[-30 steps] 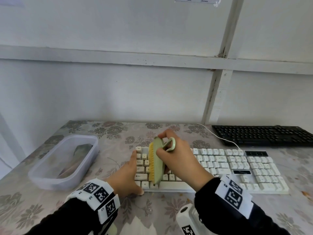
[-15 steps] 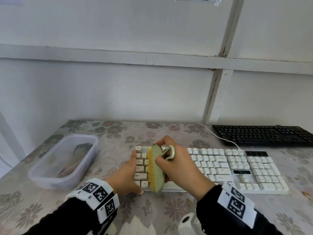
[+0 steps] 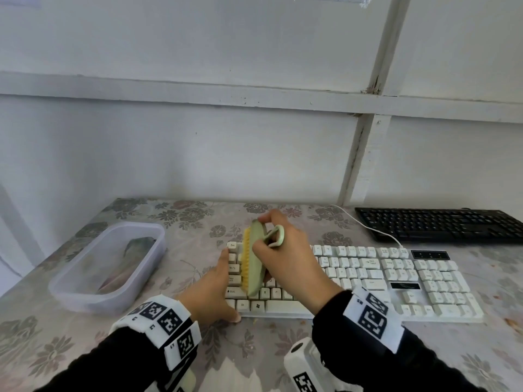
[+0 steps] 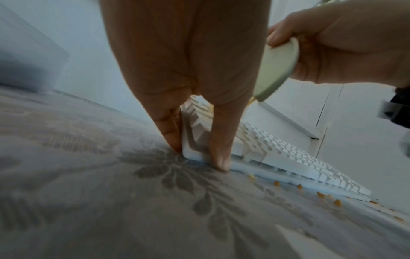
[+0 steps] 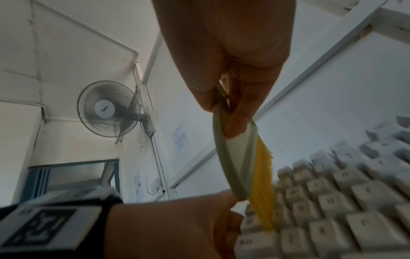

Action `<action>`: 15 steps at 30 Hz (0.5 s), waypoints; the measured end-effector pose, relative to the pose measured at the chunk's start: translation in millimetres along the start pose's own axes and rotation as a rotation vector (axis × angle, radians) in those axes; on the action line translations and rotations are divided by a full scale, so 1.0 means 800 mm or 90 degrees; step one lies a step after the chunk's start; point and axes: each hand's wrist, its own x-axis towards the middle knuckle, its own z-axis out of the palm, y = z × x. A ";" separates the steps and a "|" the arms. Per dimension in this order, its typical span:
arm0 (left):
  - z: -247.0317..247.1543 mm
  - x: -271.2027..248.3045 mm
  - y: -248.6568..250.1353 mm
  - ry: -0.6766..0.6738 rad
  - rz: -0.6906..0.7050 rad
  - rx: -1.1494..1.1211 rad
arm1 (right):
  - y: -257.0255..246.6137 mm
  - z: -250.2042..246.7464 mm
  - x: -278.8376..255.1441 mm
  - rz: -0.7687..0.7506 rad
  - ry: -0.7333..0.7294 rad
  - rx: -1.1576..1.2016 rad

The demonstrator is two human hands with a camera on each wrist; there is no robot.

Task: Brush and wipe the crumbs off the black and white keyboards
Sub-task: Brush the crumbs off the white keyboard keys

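A white keyboard point(image 3: 368, 281) lies across the middle of the floral table. My right hand point(image 3: 285, 258) grips a pale green brush point(image 3: 256, 264) with yellow bristles point(image 5: 264, 189), held on edge over the keyboard's left keys with the bristles facing left. My left hand point(image 3: 215, 290) holds the keyboard's left front corner, fingers along its left side and thumb against the front edge point(image 4: 218, 157). Orange crumbs point(image 4: 319, 194) lie on the cloth along the keyboard's front edge. A black keyboard point(image 3: 441, 224) sits at the back right, untouched.
A clear plastic tub point(image 3: 107, 264) with something dark and folded inside stands at the left of the table. The white keyboard's cable point(image 3: 368, 224) runs to the back wall. A wall fan point(image 5: 108, 108) shows in the right wrist view.
My right hand has swept the brush leftward over the white keys, from near the middle-left toward the left end. My left hand has kept its hold on the corner.
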 end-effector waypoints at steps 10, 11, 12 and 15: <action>0.001 0.002 -0.002 0.016 0.030 -0.017 | -0.003 -0.004 -0.007 0.018 -0.025 -0.002; 0.000 0.002 -0.002 0.012 0.025 -0.017 | -0.003 -0.004 -0.005 0.015 -0.009 0.001; 0.000 0.001 -0.001 0.012 0.025 -0.020 | -0.003 -0.001 -0.005 0.013 -0.004 0.000; -0.002 0.000 0.002 0.024 0.054 -0.043 | -0.001 0.007 -0.016 0.019 -0.062 -0.023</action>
